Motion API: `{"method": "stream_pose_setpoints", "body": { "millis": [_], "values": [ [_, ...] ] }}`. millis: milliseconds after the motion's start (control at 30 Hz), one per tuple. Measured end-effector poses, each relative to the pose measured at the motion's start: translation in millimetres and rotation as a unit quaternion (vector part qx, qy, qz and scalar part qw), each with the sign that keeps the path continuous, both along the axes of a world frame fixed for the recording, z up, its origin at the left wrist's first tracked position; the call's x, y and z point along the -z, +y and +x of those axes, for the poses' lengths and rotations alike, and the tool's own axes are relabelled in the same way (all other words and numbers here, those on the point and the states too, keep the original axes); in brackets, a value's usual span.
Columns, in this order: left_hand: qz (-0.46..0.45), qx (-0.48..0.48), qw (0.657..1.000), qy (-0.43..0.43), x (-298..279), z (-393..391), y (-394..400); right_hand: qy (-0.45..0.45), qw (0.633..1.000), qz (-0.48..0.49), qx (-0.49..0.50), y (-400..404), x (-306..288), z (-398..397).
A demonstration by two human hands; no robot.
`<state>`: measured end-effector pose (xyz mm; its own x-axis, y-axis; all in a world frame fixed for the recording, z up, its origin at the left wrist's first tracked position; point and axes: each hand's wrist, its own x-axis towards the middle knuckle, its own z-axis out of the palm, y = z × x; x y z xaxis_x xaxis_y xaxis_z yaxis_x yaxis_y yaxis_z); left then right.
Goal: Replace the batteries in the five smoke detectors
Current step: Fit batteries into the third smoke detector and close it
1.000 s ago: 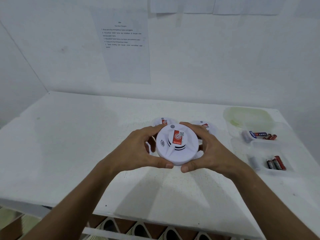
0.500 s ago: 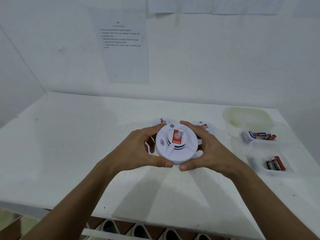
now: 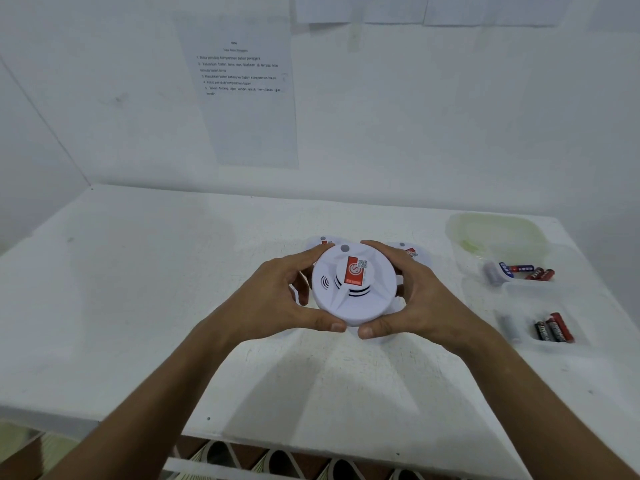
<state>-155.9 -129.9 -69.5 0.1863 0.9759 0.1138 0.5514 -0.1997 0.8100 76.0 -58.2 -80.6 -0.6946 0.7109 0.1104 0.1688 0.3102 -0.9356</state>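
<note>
Both hands hold one detector point(image 3: 353, 284) above the middle of the table point(image 3: 145, 306), face up. The left hand point(image 3: 277, 303) and right hand point(image 3: 415, 303) curl their fingers round its rim from opposite sides, thumbs meeting at the near edge; probably a grip for twisting the body off its base. Two more detectors point(image 3: 414, 252) lie just behind. Batteries point(image 3: 552, 330) wait in trays along the right edge, within reach.

Bare forearms and hands point(image 3: 346, 306), no sleeves
</note>
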Motion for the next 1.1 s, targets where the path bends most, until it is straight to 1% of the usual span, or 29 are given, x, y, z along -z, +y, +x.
{"method": "stream_pose_setpoints", "body": {
  "millis": [267,367,567,633,767,933,1100],
  "values": [
    [-0.008,-0.003,1.0,0.008,0.4,-6.5,1.4,-0.006,1.0,-0.002,-0.009,3.0,1.7,-7.7],
    [-0.001,0.001,1.0,-0.005,-1.3,-8.7,0.7,-0.005,1.0,0.002,-0.004,3.5,1.5,-12.2],
    [0.016,-0.002,1.0,0.003,-3.6,-23.4,2.8,-0.055,0.998,0.024,0.014,11.3,4.7,-28.9],
    [0.023,-0.011,1.0,0.006,-6.6,-31.7,6.0,-0.054,0.998,0.025,0.015,16.2,2.8,-38.7],
    [0.024,-0.046,0.998,0.024,-9.8,-60.2,21.5,-0.038,0.999,0.025,0.026,35.4,4.5,-73.4],
    [0.006,-0.089,0.995,0.04,2.1,-102.9,44.6,-0.064,0.996,0.051,0.038,67.6,18.9,-129.9],
    [-0.024,-0.133,0.99,0.039,29.9,-137.6,59.3,-0.096,0.994,0.024,0.038,85.0,39.8,-176.4]
  ]
}}
